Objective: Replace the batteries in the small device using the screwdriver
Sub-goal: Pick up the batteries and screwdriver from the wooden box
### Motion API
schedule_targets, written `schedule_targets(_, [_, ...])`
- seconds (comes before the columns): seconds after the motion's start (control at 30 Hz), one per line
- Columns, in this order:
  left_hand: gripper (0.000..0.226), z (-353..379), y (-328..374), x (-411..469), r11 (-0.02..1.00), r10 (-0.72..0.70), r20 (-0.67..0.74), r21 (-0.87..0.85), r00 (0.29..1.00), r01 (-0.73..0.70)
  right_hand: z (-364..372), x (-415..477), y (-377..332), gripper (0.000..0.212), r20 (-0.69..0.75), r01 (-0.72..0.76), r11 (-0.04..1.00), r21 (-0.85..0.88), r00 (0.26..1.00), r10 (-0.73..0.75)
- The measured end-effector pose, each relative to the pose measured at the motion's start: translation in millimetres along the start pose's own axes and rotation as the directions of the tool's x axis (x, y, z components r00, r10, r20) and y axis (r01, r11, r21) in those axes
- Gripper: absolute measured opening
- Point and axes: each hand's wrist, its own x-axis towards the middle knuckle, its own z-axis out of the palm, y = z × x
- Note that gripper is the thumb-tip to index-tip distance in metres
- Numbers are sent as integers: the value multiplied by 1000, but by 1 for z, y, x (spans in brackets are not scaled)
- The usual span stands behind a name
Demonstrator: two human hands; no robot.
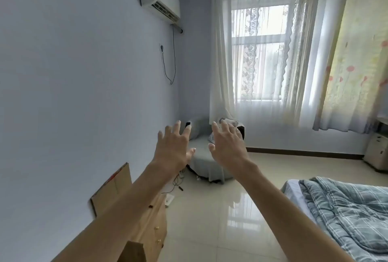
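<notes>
My left hand (173, 148) and my right hand (227, 146) are both stretched out in front of me at mid-frame, backs toward the camera, fingers spread, holding nothing. They float side by side in the air above the floor, a small gap between them. No small device, batteries or screwdriver appear anywhere in this view.
A wooden drawer cabinet (155, 226) stands against the left wall with a cardboard sheet (113, 186) leaning beside it. A grey covered seat (206, 167) sits in the far corner, cables (177, 183) on the tiled floor near it. A bed with a blue plaid quilt (344, 213) fills the lower right.
</notes>
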Motion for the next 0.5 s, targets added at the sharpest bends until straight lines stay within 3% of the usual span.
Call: schedule_targets(0.5, [80,37,18,134,977,-207,9,54,978,206,36,142,84,75,11,132,986,107,991,-134])
